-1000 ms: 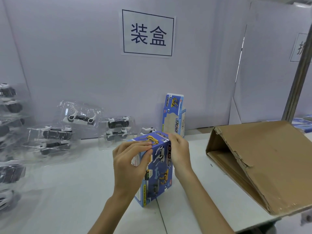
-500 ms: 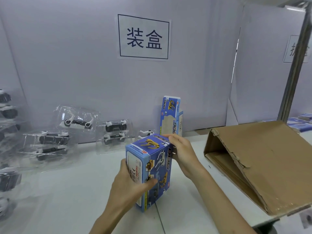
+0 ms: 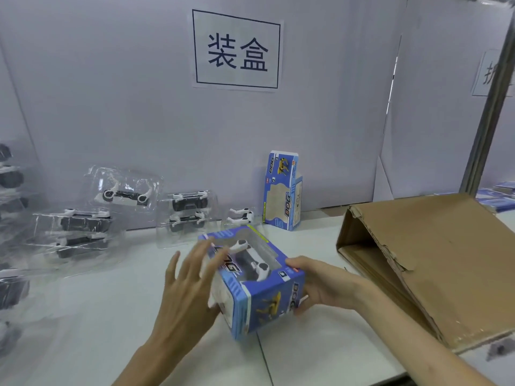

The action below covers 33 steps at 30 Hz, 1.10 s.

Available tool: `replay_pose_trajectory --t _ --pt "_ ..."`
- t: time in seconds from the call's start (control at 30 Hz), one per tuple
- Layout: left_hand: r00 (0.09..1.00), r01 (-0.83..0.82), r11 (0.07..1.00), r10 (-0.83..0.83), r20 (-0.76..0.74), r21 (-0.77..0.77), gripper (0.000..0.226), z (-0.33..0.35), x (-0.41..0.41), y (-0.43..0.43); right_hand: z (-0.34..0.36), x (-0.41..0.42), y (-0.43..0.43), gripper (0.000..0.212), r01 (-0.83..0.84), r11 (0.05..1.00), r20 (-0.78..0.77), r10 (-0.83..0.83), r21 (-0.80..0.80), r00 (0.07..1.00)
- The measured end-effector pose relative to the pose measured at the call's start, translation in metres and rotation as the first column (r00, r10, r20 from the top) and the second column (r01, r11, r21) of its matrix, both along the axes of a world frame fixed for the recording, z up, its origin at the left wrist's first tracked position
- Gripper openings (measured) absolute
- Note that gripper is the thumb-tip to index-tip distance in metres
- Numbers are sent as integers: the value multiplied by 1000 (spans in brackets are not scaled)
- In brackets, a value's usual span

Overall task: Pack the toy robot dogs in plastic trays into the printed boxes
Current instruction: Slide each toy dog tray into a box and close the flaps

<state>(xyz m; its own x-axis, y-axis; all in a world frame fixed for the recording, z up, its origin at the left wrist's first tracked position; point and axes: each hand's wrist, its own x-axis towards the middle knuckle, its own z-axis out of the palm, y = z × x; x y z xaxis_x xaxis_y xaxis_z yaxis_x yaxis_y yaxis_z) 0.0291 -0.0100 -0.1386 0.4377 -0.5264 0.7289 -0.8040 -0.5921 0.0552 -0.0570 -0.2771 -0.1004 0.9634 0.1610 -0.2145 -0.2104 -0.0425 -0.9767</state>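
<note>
Left of the brown carton (image 3: 446, 260), the printed box (image 3: 245, 300) faces window-up, toy dog (image 3: 250, 257) inside.
The right hand (image 3: 326, 285) grips the end nearest the carton; the left hand (image 3: 189, 282), fingers spread, is at the far side.

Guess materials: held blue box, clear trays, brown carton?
Blue box: printed paperboard, slightly glossy, folded edges; clear film window, probably. Clear trays: thin moulded plastic, shiny, glints, see-through. Brown carton: likely corrugated cardboard, matte, torn ragged edge.
</note>
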Motion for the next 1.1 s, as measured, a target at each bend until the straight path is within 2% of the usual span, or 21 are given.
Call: replay_pose_trajectory --t 0.1,0.17,0.23,0.3,0.37,0.43,0.47,0.5,0.6,0.67,0.73,0.83,0.9,1.0,1.1 --pt "962 -131 989 111 -249 -64 118 -3 9 -1 13 7 1 45 269 957 112 -280 105 953" --pt "935 -157 987 154 -318 17 101 -11 20 1 31 15 -7 32 474 841 159 -522 260 838" --pt "903 -160 979 197 -382 127 87 -17 31 1 49 23 -20 22 601 682 175 -710 417 682" --pt "879 -164 960 246 -408 225 79 -23 40 -1 64 27 -38 22 639 501 151 -840 583 521" --pt "859 -147 946 267 -437 289 72 -31 47 -3 72 25 -58 28 615 268 58 -939 741 339" --pt "825 -102 941 262 -500 323 65 -41 51 -2 71 16 -77 40 577 32 -78 -983 816 165" --pt "812 -82 941 255 -525 329 62 -45 52 -1 66 10 -85 46 569 -51 -132 -986 821 102" --pt "806 -73 941 251 -536 331 58 -48 52 -1 60 4 -92 48 576 -113 -172 -984 810 48" --pt "815 -79 929 270 -513 363 53 -51 51 -2 43 -9 -100 30 630 -232 -235 -969 741 -81" --pt "813 -87 923 284 -509 376 56 -52 50 -3 36 -8 -95 25 644 -242 -208 -969 726 -130" --pt "809 -98 926 288 -513 365 56 -51 47 -4 33 -2 -85 25 679 -208 -118 -977 704 -177" --pt "812 -125 929 298 -503 349 56 -52 46 -6 38 19 -64 24 763 -54 128 -976 644 -177" --pt "813 -145 921 319 -487 361 57 -52 48 -7 45 41 -47 23 819 110 336 -936 563 -105" --pt "803 -147 914 334 -493 379 63 -52 50 -10 54 86 -26 27 887 332 613 -787 323 71" --pt "820 -140 917 318 -475 373 89 -45 48 -14 55 140 -14 25 864 500 734 -609 60 301"
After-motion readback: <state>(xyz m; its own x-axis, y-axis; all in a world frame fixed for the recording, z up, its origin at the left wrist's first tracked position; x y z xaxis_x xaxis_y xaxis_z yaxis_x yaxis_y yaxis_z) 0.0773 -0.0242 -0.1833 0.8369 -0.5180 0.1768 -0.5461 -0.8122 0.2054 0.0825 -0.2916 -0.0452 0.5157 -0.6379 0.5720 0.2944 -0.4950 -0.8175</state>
